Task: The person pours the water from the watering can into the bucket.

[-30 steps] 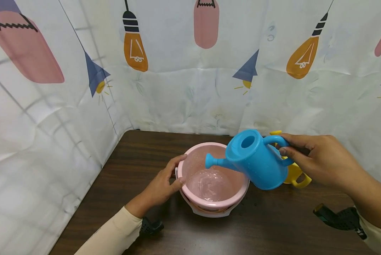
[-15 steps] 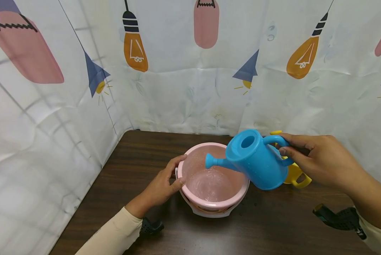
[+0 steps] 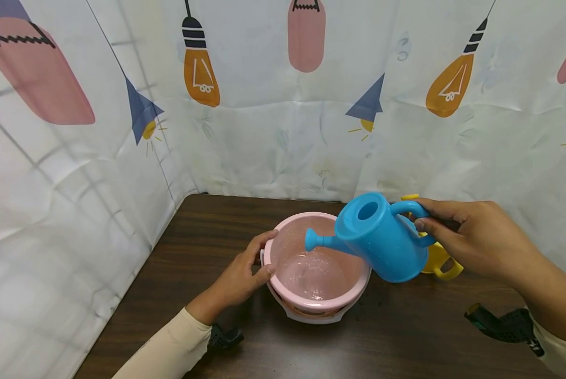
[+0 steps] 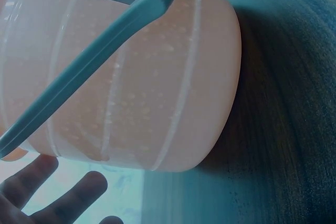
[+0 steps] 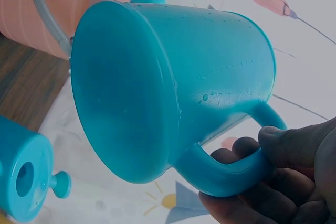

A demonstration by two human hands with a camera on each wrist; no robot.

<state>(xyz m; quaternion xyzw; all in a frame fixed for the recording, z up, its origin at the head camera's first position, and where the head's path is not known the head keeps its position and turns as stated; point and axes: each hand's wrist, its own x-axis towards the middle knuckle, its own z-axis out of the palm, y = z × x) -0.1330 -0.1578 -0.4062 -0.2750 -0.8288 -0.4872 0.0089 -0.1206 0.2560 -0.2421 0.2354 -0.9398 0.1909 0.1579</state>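
My right hand (image 3: pixel 472 237) grips the handle of a blue watering can (image 3: pixel 382 242), tilted with its spout over the pink bucket (image 3: pixel 311 303). Fine streams fall from the spout's rose (image 3: pixel 313 239) into rippling water (image 3: pixel 313 276) in the bucket. At the bucket's left side, my left hand (image 3: pixel 242 271) holds the rim between thumb and index finger. Other fingers (image 4: pixel 79 195) of that hand stretch along the outer wall in the left wrist view. The right wrist view shows the can's base and droplets on its side, with fingers and thumb around the handle.
A second blue watering can (image 5: pixel 23 171) stands behind the held one, near a yellow watering can (image 3: pixel 441 260). The bucket's pale carrying handle (image 4: pixel 94 59) hangs down its side. A printed curtain (image 3: pixel 283 137) encloses the back and left of the dark wooden table (image 3: pixel 202 231).
The ripples and splashes in the bucket shift as water keeps falling. Both hands, the watering can and the bucket hold nearly the same positions.
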